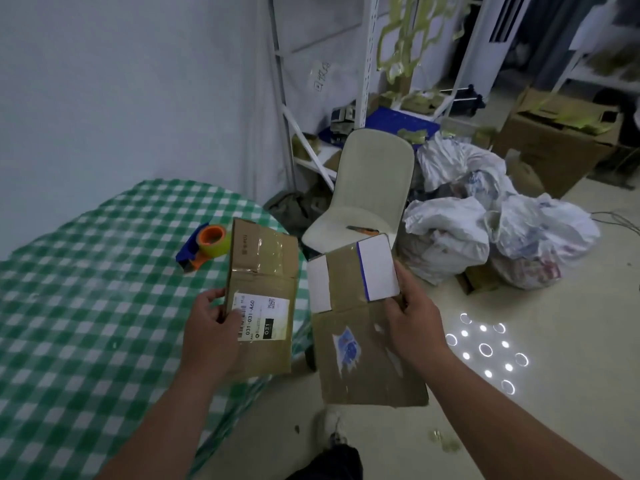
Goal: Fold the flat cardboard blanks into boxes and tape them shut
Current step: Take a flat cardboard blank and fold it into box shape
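Observation:
My left hand [211,323] grips the left edge of a flat brown cardboard blank [263,268] with a white shipping label, held over the right edge of the table. My right hand [412,317] grips the right side of a second flat blank [360,351], which has white flaps, a blue stripe and a torn blue sticker; it hangs over the floor. The two blanks sit side by side, a narrow gap between them. A tape dispenser [206,245] with an orange core and a blue handle lies on the table beyond the left blank.
The table [86,306] wears a green-and-white checked cloth. A pale chair [367,195] stands just past the blanks with a small orange-handled tool on its seat. White plastic bags [485,216] and brown cartons [561,143] crowd the floor at right, with metal shelving behind.

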